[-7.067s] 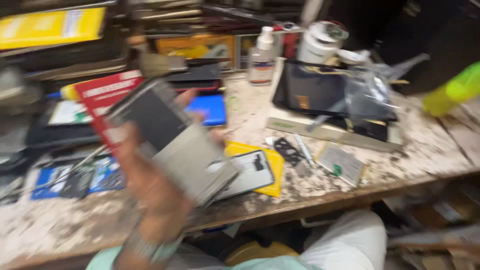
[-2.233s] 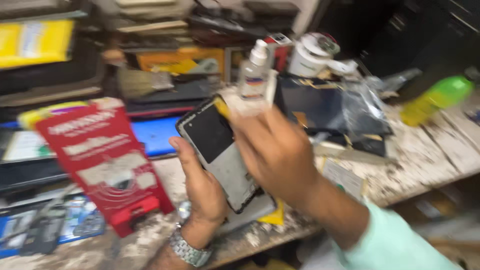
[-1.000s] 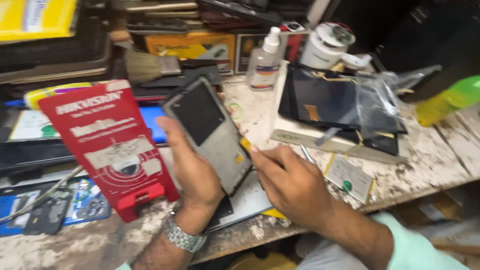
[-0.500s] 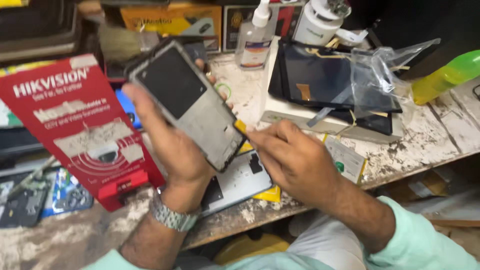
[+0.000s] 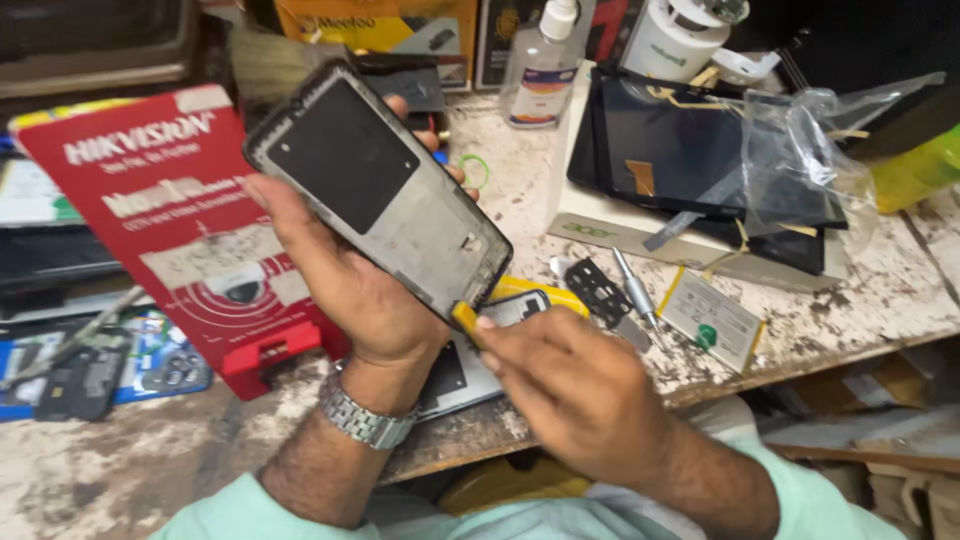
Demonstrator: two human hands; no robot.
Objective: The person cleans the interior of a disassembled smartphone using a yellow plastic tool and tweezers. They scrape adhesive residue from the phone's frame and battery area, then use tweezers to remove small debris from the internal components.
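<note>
The left hand (image 5: 350,290) holds one phone frame (image 5: 380,190) tilted above the desk (image 5: 860,300), fingers wrapped around its edges. The right hand (image 5: 570,390) pinches one small yellow pry tool (image 5: 466,320), its tip touching the frame's lower corner. Behind stand one red box (image 5: 170,220), one clear bottle (image 5: 540,65) and one white tape roll (image 5: 680,40). One screwdriver (image 5: 630,290) lies near.

A red box (image 5: 180,230), a clear bottle (image 5: 540,65) and a dark tablet (image 5: 690,150) crowd the stained bench (image 5: 880,290).
</note>
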